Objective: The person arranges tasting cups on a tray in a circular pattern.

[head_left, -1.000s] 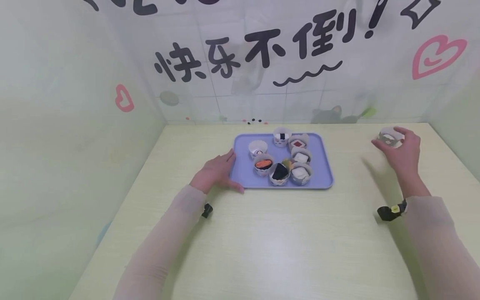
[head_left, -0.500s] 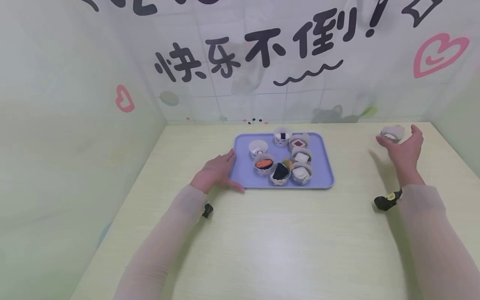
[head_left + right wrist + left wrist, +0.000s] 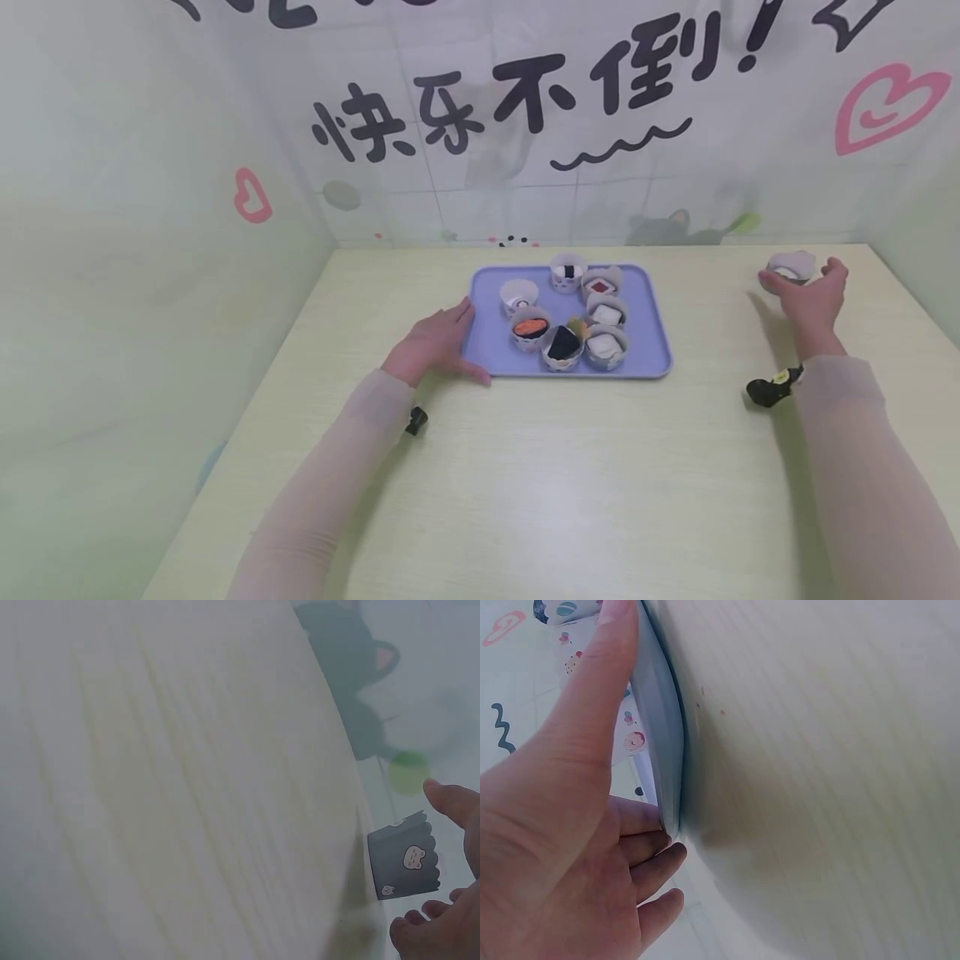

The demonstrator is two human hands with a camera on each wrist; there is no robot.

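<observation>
A blue-lilac tray [image 3: 647,337] carries several paper cups with small food pieces, among them an orange-topped sushi [image 3: 530,328] and a black-wrapped rice ball [image 3: 562,343]. Along the tray's left end rests my left hand [image 3: 431,343], fingers straight, thumb at the near corner; the left wrist view has the tray wall [image 3: 669,742] against the fingers. At the far right, a single paper cup [image 3: 792,265] with a pale filling stands on the table. My right hand [image 3: 813,307] is spread beside it; in the right wrist view, a gap separates thumb and fingers from the bear-print cup [image 3: 406,859].
The pale wood table [image 3: 525,500] runs up to a printed back curtain [image 3: 420,217] with dark lettering. Side curtains [image 3: 187,292] flank the table. A black wrist camera [image 3: 772,389] hangs under the right forearm.
My right hand has let go of the paper cup at the far right, spread its fingers and drawn slightly back. The left hand stays at the tray. The head view has shifted slightly.
</observation>
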